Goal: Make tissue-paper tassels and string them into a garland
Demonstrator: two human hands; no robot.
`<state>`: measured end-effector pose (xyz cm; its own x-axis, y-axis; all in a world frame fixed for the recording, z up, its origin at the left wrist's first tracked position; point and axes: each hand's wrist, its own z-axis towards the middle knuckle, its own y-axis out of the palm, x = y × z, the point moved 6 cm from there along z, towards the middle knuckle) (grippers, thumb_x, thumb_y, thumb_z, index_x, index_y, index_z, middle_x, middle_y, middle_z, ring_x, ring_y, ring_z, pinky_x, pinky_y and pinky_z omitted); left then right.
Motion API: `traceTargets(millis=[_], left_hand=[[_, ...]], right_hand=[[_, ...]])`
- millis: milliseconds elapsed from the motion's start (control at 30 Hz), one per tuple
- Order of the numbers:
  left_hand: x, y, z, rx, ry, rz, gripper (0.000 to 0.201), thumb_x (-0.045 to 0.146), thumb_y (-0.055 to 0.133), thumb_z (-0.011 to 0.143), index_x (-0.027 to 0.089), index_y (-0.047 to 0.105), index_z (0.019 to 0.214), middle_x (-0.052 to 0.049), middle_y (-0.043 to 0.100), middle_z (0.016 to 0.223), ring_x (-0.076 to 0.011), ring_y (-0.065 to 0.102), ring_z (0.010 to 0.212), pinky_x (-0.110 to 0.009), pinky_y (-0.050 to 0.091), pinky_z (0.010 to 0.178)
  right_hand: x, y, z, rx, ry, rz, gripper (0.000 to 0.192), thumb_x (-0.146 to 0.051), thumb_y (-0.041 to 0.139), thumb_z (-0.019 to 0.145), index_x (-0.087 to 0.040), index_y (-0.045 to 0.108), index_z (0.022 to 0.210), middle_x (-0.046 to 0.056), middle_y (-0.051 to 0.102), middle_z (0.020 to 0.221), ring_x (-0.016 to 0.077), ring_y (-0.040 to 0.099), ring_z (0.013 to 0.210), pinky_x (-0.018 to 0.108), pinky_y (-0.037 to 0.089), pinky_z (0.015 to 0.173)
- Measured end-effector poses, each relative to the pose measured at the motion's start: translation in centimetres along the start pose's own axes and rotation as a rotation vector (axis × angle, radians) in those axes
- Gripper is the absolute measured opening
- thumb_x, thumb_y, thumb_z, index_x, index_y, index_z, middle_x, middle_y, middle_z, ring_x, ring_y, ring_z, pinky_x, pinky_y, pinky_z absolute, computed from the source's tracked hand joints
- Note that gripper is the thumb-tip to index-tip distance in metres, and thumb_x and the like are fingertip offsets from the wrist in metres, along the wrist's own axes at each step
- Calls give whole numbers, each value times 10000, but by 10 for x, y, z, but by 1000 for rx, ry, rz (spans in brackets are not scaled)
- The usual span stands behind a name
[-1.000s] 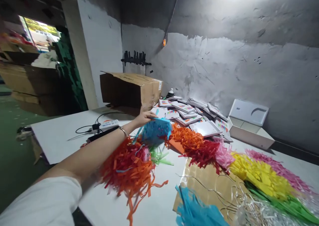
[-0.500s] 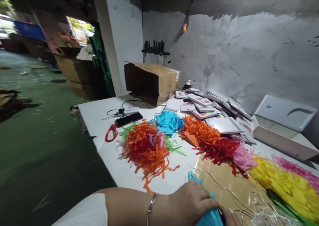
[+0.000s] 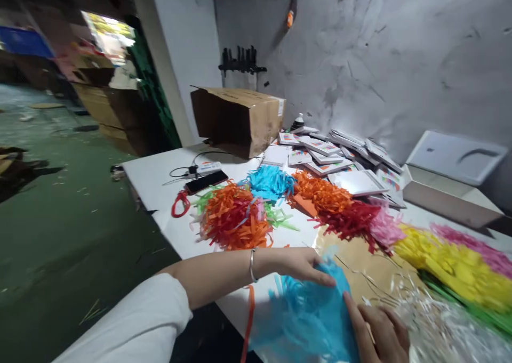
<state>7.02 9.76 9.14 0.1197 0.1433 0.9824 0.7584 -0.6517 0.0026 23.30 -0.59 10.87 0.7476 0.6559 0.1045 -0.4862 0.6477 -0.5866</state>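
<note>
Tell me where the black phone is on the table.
In the head view, the black phone lies at the table's far left, beside the white power strip, just behind the orange fringe pile.

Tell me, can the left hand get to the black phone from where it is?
Probably yes. The left hand lies on the blue paper fringe, and the black phone sits uncovered farther along the table; only the orange paper pile lies between.

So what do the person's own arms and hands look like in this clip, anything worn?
The left hand is bare, with a thin silver bangle at the wrist and a short white sleeve on the upper arm. The right hand is bare too, no glove or ring visible; its wrist and arm are out of frame.
</note>
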Motion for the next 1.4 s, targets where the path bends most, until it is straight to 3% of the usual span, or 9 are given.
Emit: traceTargets(millis=[267,433,567,733,867,1033,1133,1267,1400], left_hand=[[-30,57,-10,-314,-97,-444,700,800,681,658,142,696,896,-67,697,824,-186,645,719,-322,533,698],[-33,112,-17,-433,-233,-815,488,422,862,645,99,710,978,-94,726,904,-189,701,777,-306,550,746],[-32,131,-5,-363,-277,-797,360,241,840,619,128,690,927,-11,683,712,-116,635,559,-259,544,622],[-40,101,-7,-306,-278,-623,282,322,810,677,125,645,794,-31,659,629,-111,596,495,-206,466,494],[-57,19,-29,-129,-312,-498,255,269,752,766,160,643,969,0,670,657,-85,542,480,-172,397,470],[-48,-82,-68,420,-88,528,339,354,635,808,198,657,1108,-73,709,955,-274,655,891,-365,526,785],[-28,-59,-83,547,269,992,391,253,583,851,228,614,1240,-121,638,1254,-346,548,1198,-497,417,1041],[-52,20,-73,7,464,1084,377,168,577,889,216,587,1263,-133,629,1256,-288,570,1147,-429,476,987],[-74,31,-64,-25,450,1032,257,100,550,892,185,638,1118,-121,681,1095,-269,606,1021,-412,503,897]], right_hand=[[1,-4,-2,-52,93,-13,555,-67,444,986,-145,379,1532,92,665,878,222,625,845,447,476,915],[24,-2,0,-46,122,-73,471,-55,462,971,-160,492,1428,52,633,835,182,598,779,383,515,845],[65,-41,-7,11,222,-241,384,-95,534,959,-178,589,1330,69,610,860,206,593,827,433,491,867],[68,-93,-22,127,304,-537,472,-95,562,942,-241,575,1390,111,649,996,285,637,1024,492,503,928],[24,-38,-39,-184,201,-196,518,23,393,932,-118,539,1409,169,646,1303,276,566,1286,481,462,1077],[-42,40,-69,-369,131,77,371,-22,442,925,-101,674,1204,131,708,1238,241,637,1198,411,528,1018],[-59,56,-78,-378,197,95,376,-22,498,897,-88,656,1232,165,693,1254,278,638,1192,436,548,974],[-60,57,-77,-410,273,125,357,-73,486,925,-116,661,1233,172,713,1202,283,675,1101,452,586,902],[-52,45,-72,-382,368,227,336,-77,501,928,-129,664,1218,154,719,1185,269,677,1101,443,600,894]])
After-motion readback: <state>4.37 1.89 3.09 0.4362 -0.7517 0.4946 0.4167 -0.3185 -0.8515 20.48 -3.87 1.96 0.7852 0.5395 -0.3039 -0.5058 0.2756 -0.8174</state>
